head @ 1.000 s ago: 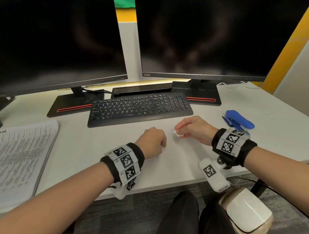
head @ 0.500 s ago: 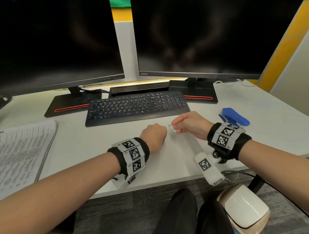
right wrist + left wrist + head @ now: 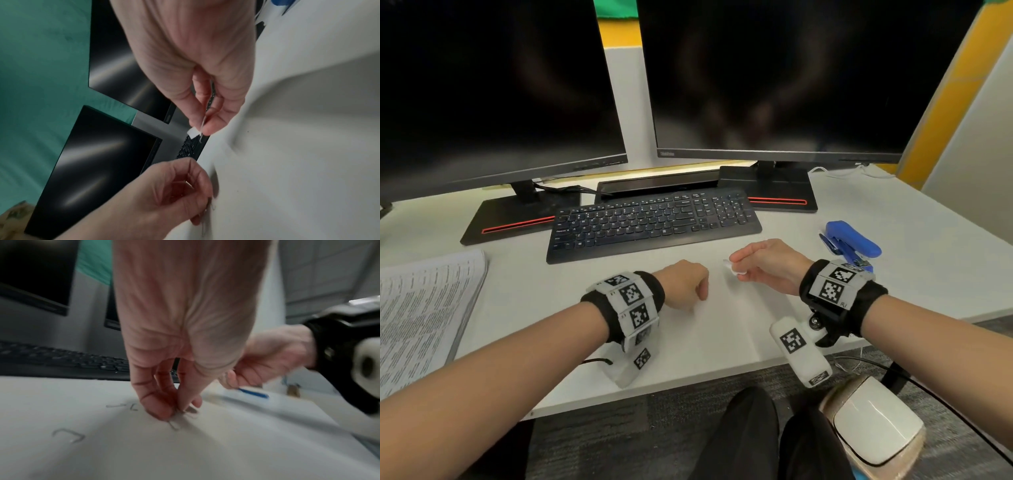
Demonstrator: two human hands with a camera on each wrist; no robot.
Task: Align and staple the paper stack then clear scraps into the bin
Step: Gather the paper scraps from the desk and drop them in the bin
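Left fingertips (image 3: 162, 412) are down on the desk (image 3: 722, 329), thumb and forefinger pinching at a bent staple (image 3: 174, 425) right beneath them. The left hand (image 3: 683, 284) is curled into a loose fist, knuckles up, wrist strapped with a marker band and forearm running back toward seven o'clock. Two more loose staples lie on the desk: one (image 3: 68, 434) off at eight o'clock from the fingertips, another (image 3: 123, 406) close by at nine o'clock.

Over to the right fingers (image 3: 197, 116): thumb and forefinger are nipping a small white paper scrap (image 3: 194, 133), held up clear of the desk surface. The right hand (image 3: 767, 265) hovers just at three o'clock of the left, palm turned inward, wrist cocked, the other fingers tucked under. The two hands are near each other but apart.

Moving outward, the blue stapler (image 3: 851, 241) sits on the desk behind the right wrist, at about two o'clock. The printed paper stack (image 3: 424, 315) lies far out at nine o'clock, by the desk's left edge. A black keyboard (image 3: 654, 222) stretches across at twelve o'clock, with two dark monitors (image 3: 774, 78) behind it. Down at five o'clock, below the desk edge, stands a white lidded bin (image 3: 873, 431), lid down.
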